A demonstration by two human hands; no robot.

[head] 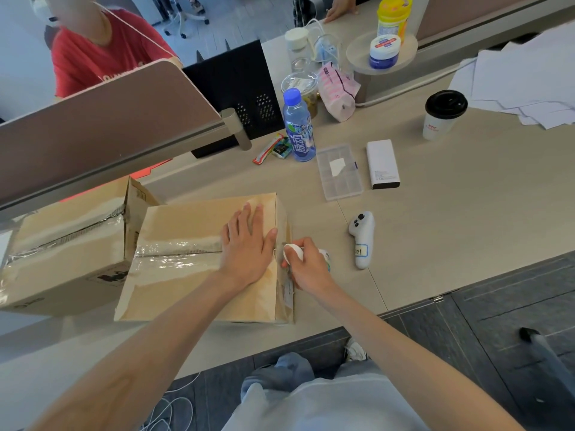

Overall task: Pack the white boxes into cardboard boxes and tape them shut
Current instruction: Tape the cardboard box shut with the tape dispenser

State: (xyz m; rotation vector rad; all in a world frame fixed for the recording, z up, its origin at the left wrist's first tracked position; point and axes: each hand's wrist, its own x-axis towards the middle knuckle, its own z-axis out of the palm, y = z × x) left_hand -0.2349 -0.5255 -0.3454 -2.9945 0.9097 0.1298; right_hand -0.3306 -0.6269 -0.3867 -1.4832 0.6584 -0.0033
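Two cardboard boxes stood on the desk (pixel 435 231), the farther box (pixel 62 241) at nine o'clock of the nearer box (pixel 183 290), whose taped top the left hand (pixel 249 244) pressed with straight fingers while, at its three o'clock edge, the right hand (pixel 308 265) gripped a white tape dispenser (pixel 294 252).

Bright, even light; faint soft shadows; glare on clear tape (pixel 174 255) toward nine o'clock; wide-angle bending at edges; slightly soft throughout

Left hand (pixel 249 244) flat on taped cardboard box (pixel 193 262); right hand (pixel 306 264) grips tape dispenser (pixel 294 252).
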